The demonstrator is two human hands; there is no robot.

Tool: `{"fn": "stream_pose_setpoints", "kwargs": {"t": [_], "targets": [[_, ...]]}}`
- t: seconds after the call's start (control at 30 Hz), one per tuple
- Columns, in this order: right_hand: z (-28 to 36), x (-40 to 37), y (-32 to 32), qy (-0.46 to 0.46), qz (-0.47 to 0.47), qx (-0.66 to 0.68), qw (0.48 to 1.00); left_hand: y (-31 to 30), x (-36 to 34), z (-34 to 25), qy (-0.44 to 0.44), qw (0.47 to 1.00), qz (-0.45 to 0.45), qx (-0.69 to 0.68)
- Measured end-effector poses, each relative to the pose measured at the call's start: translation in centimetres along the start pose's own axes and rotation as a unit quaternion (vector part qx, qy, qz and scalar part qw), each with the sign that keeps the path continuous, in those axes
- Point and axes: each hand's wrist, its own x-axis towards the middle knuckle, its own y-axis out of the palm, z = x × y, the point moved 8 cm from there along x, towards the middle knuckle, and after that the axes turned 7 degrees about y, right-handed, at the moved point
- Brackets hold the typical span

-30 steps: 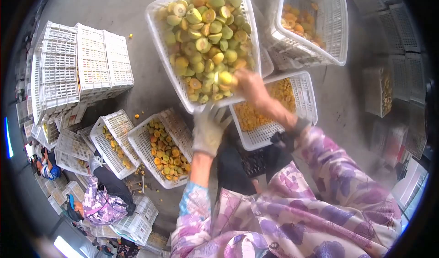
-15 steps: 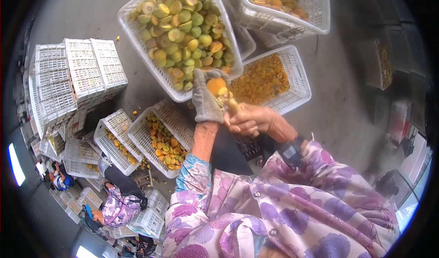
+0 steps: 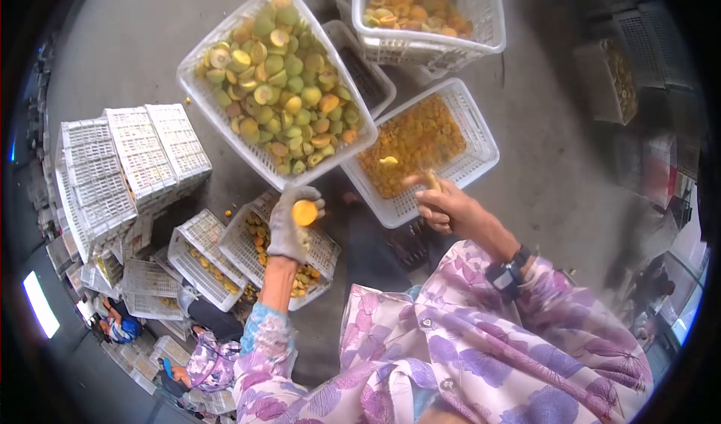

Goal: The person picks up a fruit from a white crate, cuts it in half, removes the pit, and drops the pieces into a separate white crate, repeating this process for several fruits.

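Observation:
My left hand [image 3: 291, 225], in a grey glove, has its fingers curled around a peach half [image 3: 305, 212] with the orange cut face up. It is between the large crate of fruit and a lower crate of halves [image 3: 259, 232]. My bare right hand [image 3: 449, 205] grips a small tool with a tan handle [image 3: 432, 181]; its working end is blurred. That hand is at the near side of a white crate [image 3: 487, 157] holding wet orange-brown pieces [image 3: 424, 135]. A bright yellow piece [image 3: 388, 160] shows over those pieces, left of the tool.
A tilted white crate [image 3: 191, 97] full of green-yellow fruit halves [image 3: 289, 86] stands ahead. Beyond it on the right, another crate [image 3: 428, 47] holds orange halves. Stacked white crates [image 3: 135, 161] rise at left. A person in a flowered top [image 3: 214, 360] sits at lower left.
My hands have moved apart: the left hand went down and left with the peach half, the right hand shifted right with the tool. A yellow piece now shows over the orange-brown pieces.

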Motion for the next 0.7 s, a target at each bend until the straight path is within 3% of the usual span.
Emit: {"fn": "stream_pose_setpoints", "kwargs": {"t": [0.07,0.1,0.13,0.2,0.23,0.27,0.3,0.33,0.4,0.53,0.6,0.67,0.7], "targets": [[0.4,0.1,-2.3,0.012,-0.112,-0.277,0.954,-0.7,-0.8,-1.3,0.006,0.994,-0.066,-0.084],[1.9,0.4,-1.3,-0.017,-0.132,-0.453,0.881,0.8,-0.9,-3.4,0.09,0.993,-0.048,-0.057],[3.6,-0.1,1.0,-0.037,-0.116,-0.361,0.924,2.7,-1.4,-5.1,0.17,0.984,-0.037,-0.028],[7.2,-1.1,4.8,-0.09,-0.106,-0.276,0.951,6.2,-1.5,-6.9,0.255,0.966,0.029,0.001],[7.1,0.3,5.6,-0.083,-0.098,-0.281,0.951,7.1,0.2,-5.3,0.138,0.984,-0.006,-0.112],[8.8,0.9,5.9,-0.212,-0.176,-0.372,0.886,8.6,0.9,-5.3,0.188,0.974,0.032,-0.12],[9.8,0.7,6.4,-0.335,-0.251,-0.449,0.79,10.2,0.8,-5.4,0.2,0.967,0.045,-0.149],[8.3,2.9,5.3,-0.235,-0.262,-0.421,0.836,11.6,0.7,-5.9,0.211,0.96,0.062,-0.176],[8.3,3.6,6.5,-0.255,-0.338,-0.566,0.707,12.6,0.6,-5.7,0.218,0.957,0.067,-0.182],[6.3,5.3,6.5,-0.219,-0.373,-0.573,0.697,12.3,0.9,-4.4,0.213,0.961,0.05,-0.168],[6.0,4.7,7.7,-0.259,-0.378,-0.552,0.696,12.1,1.0,-3.6,0.213,0.961,0.027,-0.173],[4.5,5.8,7.7,-0.245,-0.377,-0.557,0.698,11.5,-0.7,-4.3,0.216,0.967,-0.053,-0.126],[3.4,6.6,7.9,-0.222,-0.347,-0.57,0.71,9.1,1.4,-2.0,0.205,0.968,-0.076,-0.126]]}}
